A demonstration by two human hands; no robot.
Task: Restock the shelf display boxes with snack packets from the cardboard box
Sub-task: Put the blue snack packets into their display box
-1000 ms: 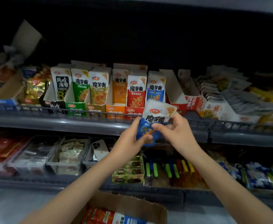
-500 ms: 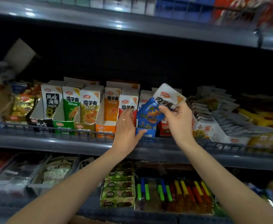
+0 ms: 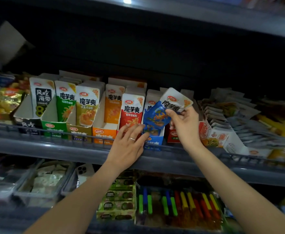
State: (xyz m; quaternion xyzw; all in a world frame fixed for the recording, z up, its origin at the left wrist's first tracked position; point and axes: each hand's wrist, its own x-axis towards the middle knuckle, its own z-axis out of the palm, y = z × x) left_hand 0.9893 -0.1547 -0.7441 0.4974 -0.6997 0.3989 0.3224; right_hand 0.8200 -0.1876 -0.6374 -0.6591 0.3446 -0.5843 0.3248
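**As the Blue Packet Reached Its Box, the Left Grip Let Go**

While the cardboard box had dropped out of view below us, our forearms stretched up over the lower shelf, past the coloured sticks [image 3: 180,205] and the phone [image 3: 84,171] lying in a clear tray. A second earlier both grips had held the packet low, under the shelf rail [image 3: 54,132]; since then we had raised it to the upper shelf.

Our left grip [image 3: 130,142] had come off the packet. Its fingers lay straight and apart, holding nothing, with the tips at the foot of the red packets [image 3: 132,110] and just beside the blue display box [image 3: 153,141]. We judged it was steadying that front.

Our right grip [image 3: 184,125] alone carried the blue snack packet [image 3: 157,115], thumb and fingers pinched on its middle. The packet was tilted, white top up and to the right, blue end down over the box's mouth. Whether it was one packet or a thin stack, we could not tell.

Behind it white-topped packets already stood in that box, so we judged the insertion had begun but not finished. Farther back the shelf lay dark.
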